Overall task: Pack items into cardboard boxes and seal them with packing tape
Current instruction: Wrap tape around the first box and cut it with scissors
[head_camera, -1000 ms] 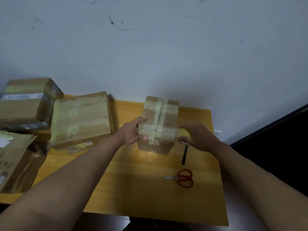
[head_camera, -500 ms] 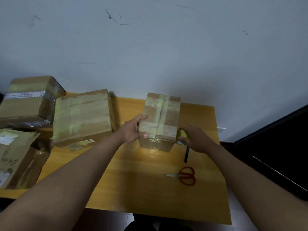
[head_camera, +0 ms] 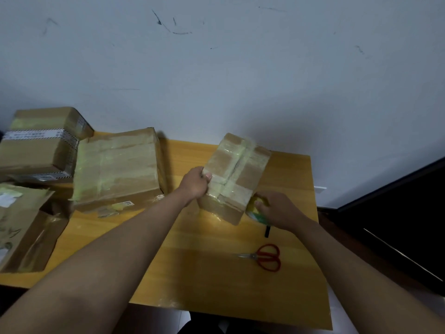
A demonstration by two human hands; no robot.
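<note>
A small cardboard box, wrapped in several strips of pale tape, stands turned at an angle in the middle of the wooden table. My left hand grips its near left edge, thumb on top. My right hand holds a yellowish roll of packing tape against the box's near right corner. Most of the roll is hidden under my fingers.
Red-handled scissors lie near the right front of the table, with a black pen just behind them. A larger taped box sits to the left, another taped box beyond it, and an open carton at far left.
The small box has been turned, its far end swinging right. My right hand has drawn the tape roll down to the box's near right corner. My left hand kept its hold.
</note>
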